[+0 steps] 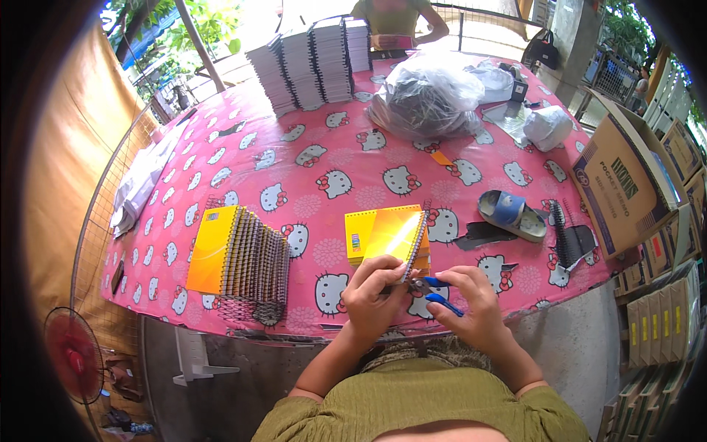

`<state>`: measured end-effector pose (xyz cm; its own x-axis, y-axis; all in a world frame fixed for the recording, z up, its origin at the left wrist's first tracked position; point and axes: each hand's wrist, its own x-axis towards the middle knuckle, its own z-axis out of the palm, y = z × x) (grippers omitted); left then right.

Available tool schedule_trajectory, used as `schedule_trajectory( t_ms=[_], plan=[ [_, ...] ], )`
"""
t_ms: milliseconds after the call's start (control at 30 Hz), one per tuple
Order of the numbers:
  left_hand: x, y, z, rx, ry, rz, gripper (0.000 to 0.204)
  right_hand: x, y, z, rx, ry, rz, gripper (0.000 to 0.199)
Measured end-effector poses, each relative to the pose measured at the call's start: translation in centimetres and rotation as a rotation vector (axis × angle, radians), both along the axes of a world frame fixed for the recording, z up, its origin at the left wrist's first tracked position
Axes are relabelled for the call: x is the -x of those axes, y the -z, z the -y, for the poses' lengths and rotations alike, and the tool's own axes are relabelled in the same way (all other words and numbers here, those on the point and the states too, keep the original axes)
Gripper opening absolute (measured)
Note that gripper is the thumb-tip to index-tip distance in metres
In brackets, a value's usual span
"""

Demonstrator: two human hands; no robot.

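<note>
My left hand (pixel 373 293) grips the lower edge of an orange and yellow spiral notebook (pixel 394 234), which is tilted up over another yellow notebook (pixel 359 236) lying on the pink patterned tablecloth (pixel 294 162). The wire spiral (pixel 418 237) runs along the held notebook's right side. My right hand (pixel 473 302) holds small blue-handled pliers (pixel 434 289), their tip at the bottom end of the spiral, between both hands.
A leaning row of spiral notebooks (pixel 243 258) lies to the left. Tall notebook stacks (pixel 309 62), a plastic bag of wire coils (pixel 427 96), a blue sandal (pixel 512 214), loose black coils (pixel 571 239) and an open cardboard box (pixel 626 184) surround. A person (pixel 398 18) sits across the table.
</note>
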<state>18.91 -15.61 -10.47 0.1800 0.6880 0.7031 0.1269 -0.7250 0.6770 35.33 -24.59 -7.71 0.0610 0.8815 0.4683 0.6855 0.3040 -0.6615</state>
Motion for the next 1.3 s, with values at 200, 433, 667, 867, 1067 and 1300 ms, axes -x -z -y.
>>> schedule_trajectory(
  t_ms=[200, 433, 667, 867, 1067, 1300],
  plan=[
    [0.5, -0.3, 0.4, -0.089, 0.010, 0.034, 0.026, -0.8, 0.4, -0.7, 0.578, -0.315, -0.785, 0.035],
    [4.6, -4.4, -0.7, -0.234, -0.155, 0.172, 0.026, 0.3, 1.8, -1.2, 0.323, -0.328, -0.668, 0.038],
    [20.9, -8.4, -4.0, 0.032, -0.667, 0.478, 0.022, -4.4, 7.7, 0.7, 0.230, 0.172, 0.297, 0.063],
    [22.4, -4.3, -6.0, 0.100, -0.734, 0.646, 0.017, -6.7, 5.4, 0.1, 0.083, 0.157, 0.180, 0.064],
    [23.0, -4.0, -6.7, 0.098, -0.764, 0.559, 0.014, -30.7, 8.2, -1.3, 0.174, 1.010, 0.398, 0.053],
    [18.8, -9.0, -1.7, -0.348, -0.834, 0.419, 0.022, -35.6, 12.1, -1.7, 0.364, 0.920, 0.337, 0.033]
  ],
)
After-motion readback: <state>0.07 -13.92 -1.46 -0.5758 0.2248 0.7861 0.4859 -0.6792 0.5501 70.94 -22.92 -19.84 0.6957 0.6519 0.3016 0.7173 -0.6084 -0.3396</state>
